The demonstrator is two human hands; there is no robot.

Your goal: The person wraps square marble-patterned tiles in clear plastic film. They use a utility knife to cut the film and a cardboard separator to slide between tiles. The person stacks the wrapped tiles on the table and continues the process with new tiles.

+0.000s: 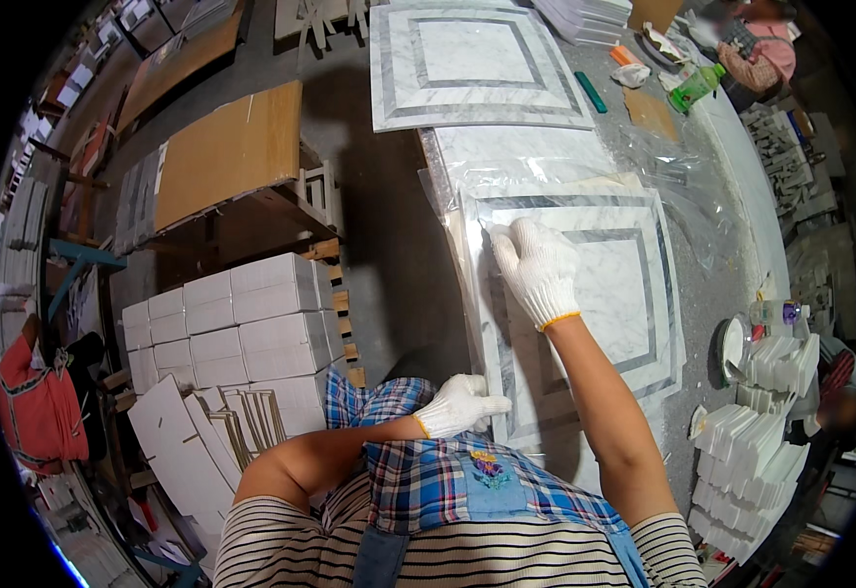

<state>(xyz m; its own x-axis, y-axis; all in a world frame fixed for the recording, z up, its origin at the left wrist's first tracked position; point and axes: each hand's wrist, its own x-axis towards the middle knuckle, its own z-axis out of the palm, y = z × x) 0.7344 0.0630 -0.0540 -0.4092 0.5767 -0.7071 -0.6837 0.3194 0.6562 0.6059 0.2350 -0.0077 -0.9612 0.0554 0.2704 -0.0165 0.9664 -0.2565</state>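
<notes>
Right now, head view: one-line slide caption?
Gloved left hand grips the near edge of a plastic-wrapped marble tile panel while the right hand presses flat on top.

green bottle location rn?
Head view, far upper right: the green bottle lies tilted on the grey worktable, beside a brown cardboard piece.

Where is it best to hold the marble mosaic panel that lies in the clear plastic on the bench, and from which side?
Probably by its two opposite edges, from left and right: the marble mosaic panel lies flat, wide and thin. The left hand already pinches the near-left edge; the right hand lies flat on top.
</notes>
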